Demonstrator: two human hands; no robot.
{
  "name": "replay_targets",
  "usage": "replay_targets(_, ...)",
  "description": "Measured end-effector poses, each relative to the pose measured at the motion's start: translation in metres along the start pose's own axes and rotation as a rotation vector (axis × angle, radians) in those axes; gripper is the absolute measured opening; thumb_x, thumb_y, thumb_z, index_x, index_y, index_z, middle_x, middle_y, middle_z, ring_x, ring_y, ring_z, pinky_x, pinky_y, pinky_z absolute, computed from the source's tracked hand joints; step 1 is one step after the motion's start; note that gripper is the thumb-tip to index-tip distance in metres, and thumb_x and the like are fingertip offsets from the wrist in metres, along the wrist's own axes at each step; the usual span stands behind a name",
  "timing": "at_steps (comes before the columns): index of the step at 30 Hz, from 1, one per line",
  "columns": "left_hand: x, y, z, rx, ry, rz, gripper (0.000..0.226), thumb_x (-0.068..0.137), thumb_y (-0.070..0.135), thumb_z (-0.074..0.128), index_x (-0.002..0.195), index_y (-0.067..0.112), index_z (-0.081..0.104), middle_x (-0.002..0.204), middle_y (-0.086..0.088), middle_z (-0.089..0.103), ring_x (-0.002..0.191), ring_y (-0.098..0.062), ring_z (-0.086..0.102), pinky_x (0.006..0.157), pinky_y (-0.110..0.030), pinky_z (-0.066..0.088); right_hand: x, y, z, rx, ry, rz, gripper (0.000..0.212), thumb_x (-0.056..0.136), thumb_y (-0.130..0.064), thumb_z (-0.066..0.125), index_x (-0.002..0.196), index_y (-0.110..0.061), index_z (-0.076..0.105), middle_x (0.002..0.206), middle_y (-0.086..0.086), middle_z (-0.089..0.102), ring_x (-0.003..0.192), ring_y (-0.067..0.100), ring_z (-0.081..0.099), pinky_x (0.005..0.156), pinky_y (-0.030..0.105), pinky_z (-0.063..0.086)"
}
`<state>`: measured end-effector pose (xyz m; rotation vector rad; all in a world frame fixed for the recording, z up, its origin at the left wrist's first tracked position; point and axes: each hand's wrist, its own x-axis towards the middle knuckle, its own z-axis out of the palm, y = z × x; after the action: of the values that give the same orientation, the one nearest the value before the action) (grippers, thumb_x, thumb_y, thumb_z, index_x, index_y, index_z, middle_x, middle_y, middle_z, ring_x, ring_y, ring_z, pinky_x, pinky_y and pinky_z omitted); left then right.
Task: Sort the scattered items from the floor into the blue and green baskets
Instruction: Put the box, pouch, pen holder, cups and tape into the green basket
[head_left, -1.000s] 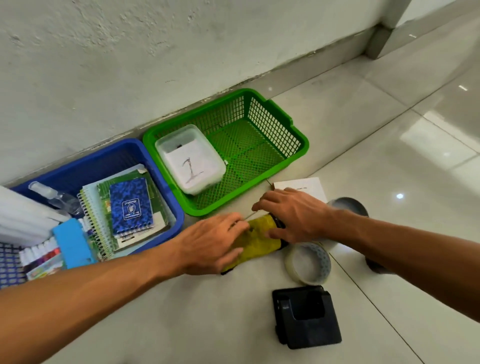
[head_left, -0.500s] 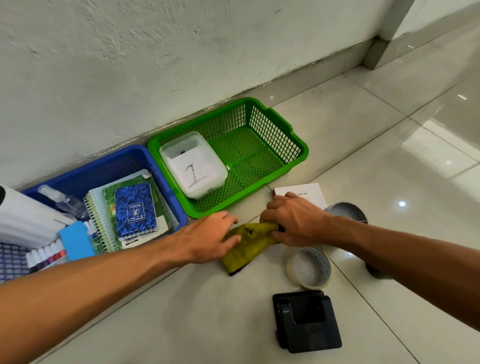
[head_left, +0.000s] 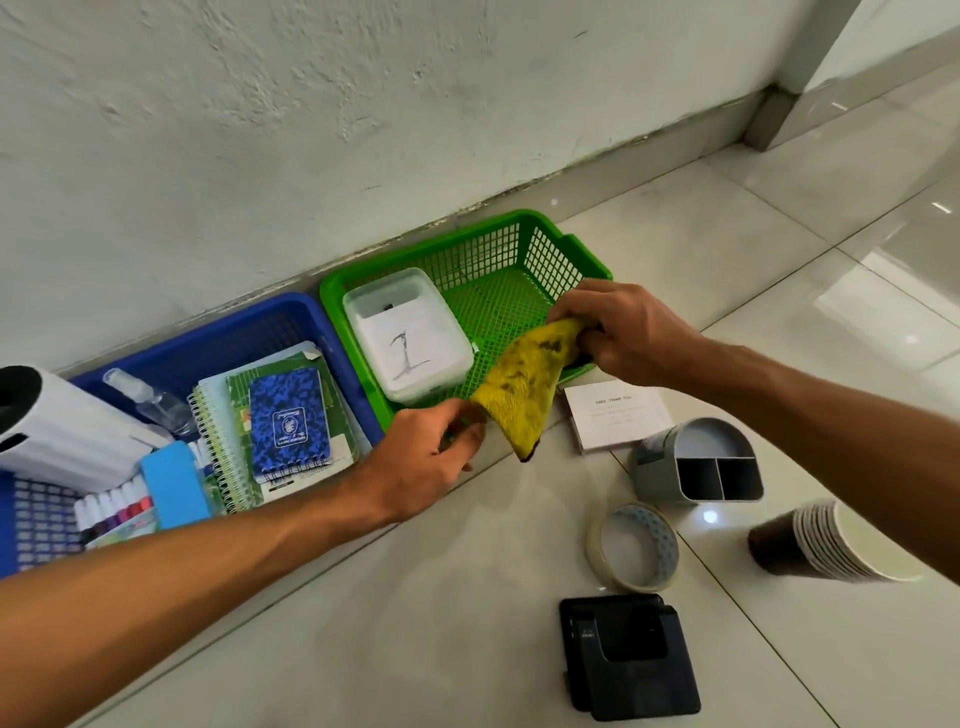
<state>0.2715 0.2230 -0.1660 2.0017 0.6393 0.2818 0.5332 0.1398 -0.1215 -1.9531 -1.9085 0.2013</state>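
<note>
With the right hand pinching the stained yellow cloth above the green basket's front rim and the left hand gripping its lower corner, the step looks like binning the cloth; next, both should lower and release it beside the white lidded box.

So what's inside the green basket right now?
Inside the green basket sits a white lidded container at its left end. The right hand holds the yellow cloth over the front right part, hiding the mesh floor beneath.
</note>
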Motion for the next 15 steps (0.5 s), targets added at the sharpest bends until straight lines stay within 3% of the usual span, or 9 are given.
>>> replay_targets(3, 0.001, 0.004, -0.010, 0.079, 0.249, 0.150, 0.016, 0.094, 0.018, 0.053, 0.095, 0.009, 0.066, 0.068, -0.003, 0.066, 0.049, -0.012, 0.060, 0.045, -0.034, 0.052, 0.006, -0.001, 0.000, 0.029, 0.010, 0.071, 0.039, 0.072, 0.008, 0.064, 0.106, -0.010, 0.069, 0.098, 0.006, 0.064, 0.080, 0.016, 0.054, 0.067, 0.027, 0.048)
replay_targets(5, 0.008, -0.002, -0.032, 0.352, 0.383, 0.290, 0.021, 0.091, 0.028, 0.056, 0.102, 0.013, 0.066, 0.081, 0.000, 0.069, 0.057, -0.004, 0.056, 0.050, -0.018, 0.044, 0.011, -0.002, 0.000, 0.047, 0.026, 0.111, 0.036, 0.075, 0.004, 0.064, 0.107, -0.011, 0.068, 0.099, 0.005, 0.064, 0.081, 0.015, 0.054, 0.067, 0.025, 0.044)
replay_targets(7, 0.018, -0.023, -0.057, 0.712, 0.213, 0.292, 0.049, 0.089, 0.054, 0.051, 0.122, 0.019, 0.058, 0.114, 0.000, 0.065, 0.091, -0.011, 0.060, 0.079, -0.024, 0.046, 0.019, -0.006, 0.004, 0.070, 0.038, 0.149, 0.030, 0.079, -0.002, 0.066, 0.107, -0.013, 0.067, 0.100, 0.004, 0.064, 0.082, 0.016, 0.055, 0.069, 0.026, 0.045)
replay_targets(9, 0.022, -0.044, -0.075, 0.950, -0.038, 0.222, 0.079, 0.084, 0.078, 0.034, 0.136, 0.020, 0.048, 0.140, -0.003, 0.049, 0.130, -0.021, 0.043, 0.111, -0.038, 0.028, 0.027, -0.010, 0.010, 0.096, 0.037, 0.169, 0.025, 0.082, -0.010, 0.068, 0.106, -0.017, 0.066, 0.098, 0.001, 0.064, 0.084, 0.017, 0.058, 0.071, 0.030, 0.048)
replay_targets(10, 0.022, -0.050, -0.078, 0.998, -0.093, 0.194, 0.089, 0.081, 0.084, 0.027, 0.138, 0.019, 0.047, 0.143, -0.003, 0.046, 0.137, -0.022, 0.034, 0.117, -0.040, 0.018, 0.030, -0.012, 0.013, 0.099, 0.027, 0.168, 0.023, 0.083, -0.013, 0.069, 0.105, -0.019, 0.065, 0.097, 0.000, 0.063, 0.085, 0.018, 0.058, 0.070, 0.031, 0.047)
replay_targets(12, 0.022, -0.054, -0.080, 1.032, -0.086, 0.181, 0.097, 0.077, 0.090, 0.020, 0.134, 0.018, 0.052, 0.136, -0.003, 0.051, 0.134, -0.020, 0.037, 0.118, -0.038, 0.015, 0.035, -0.017, 0.019, 0.074, -0.011, 0.154, 0.021, 0.085, -0.016, 0.068, 0.105, -0.020, 0.065, 0.097, -0.002, 0.061, 0.086, 0.016, 0.057, 0.068, 0.029, 0.043)
replay_targets(15, 0.027, -0.048, -0.082, 1.045, -0.046, 0.173, 0.099, 0.070, 0.095, 0.021, 0.125, 0.020, 0.057, 0.119, 0.002, 0.059, 0.110, -0.016, 0.050, 0.106, -0.034, 0.030, 0.038, -0.023, 0.027, 0.001, -0.113, 0.151, 0.027, 0.088, -0.021, 0.067, 0.115, -0.023, 0.065, 0.102, -0.002, 0.059, 0.090, 0.016, 0.056, 0.073, 0.032, 0.048)
